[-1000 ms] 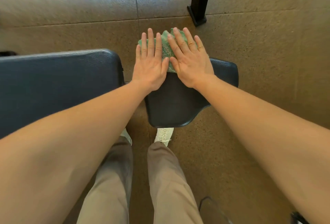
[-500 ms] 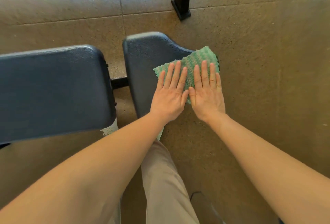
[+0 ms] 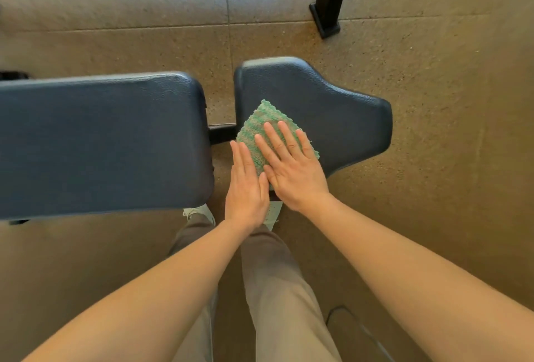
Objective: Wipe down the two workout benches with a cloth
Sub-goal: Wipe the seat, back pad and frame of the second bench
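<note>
Filling the left of the view, the long back pad (image 3: 98,142) is firm padded vinyl, smooth and likely slick under a wipe. Beside it, across a narrow gap, the smaller seat pad (image 3: 332,104) has the same skin. On its near corner lies the green cloth (image 3: 260,122), soft, light and limp; I judge flat pressure moves it better than a pinch. Both the right hand (image 3: 291,165) and the left hand (image 3: 247,185) lie flat, fingers spread, pressing it down. No containers show.
</note>
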